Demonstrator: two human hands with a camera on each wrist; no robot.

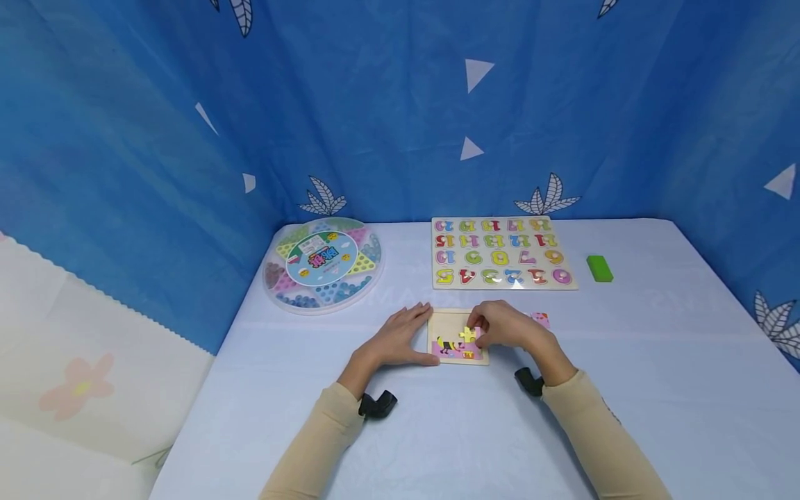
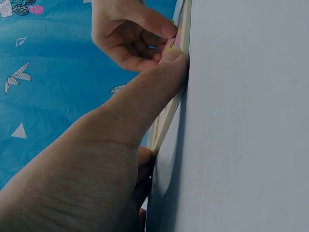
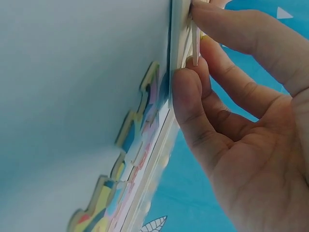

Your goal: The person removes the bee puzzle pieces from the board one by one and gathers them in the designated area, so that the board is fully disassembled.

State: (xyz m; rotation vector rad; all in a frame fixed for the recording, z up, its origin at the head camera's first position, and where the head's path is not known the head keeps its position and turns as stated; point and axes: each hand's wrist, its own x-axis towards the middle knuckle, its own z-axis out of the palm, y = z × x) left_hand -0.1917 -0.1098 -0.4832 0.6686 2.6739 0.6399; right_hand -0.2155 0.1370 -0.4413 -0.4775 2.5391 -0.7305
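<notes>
A jigsaw tray (image 1: 445,322) sat on a table (image 1: 437,430), assembled pieces (image 1: 454,353) in its near half, a person's left hand (image 1: 400,338) at its left edge, a puzzle piece (image 1: 467,335) in the right hand (image 1: 507,325) over its right side. Loose pieces (image 1: 541,320) lay right of it; behind it, a number board (image 1: 481,287); behind-left, a board-game case (image 1: 322,260); behind-right, a block (image 1: 600,269).

Pale wooden puzzle tray (image 1: 447,323), partly filled
It lies flat, pink bee pieces (image 1: 446,348) along its near side; the right hand (image 1: 507,325) pinches a yellow piece (image 1: 467,335) over it.
</notes>
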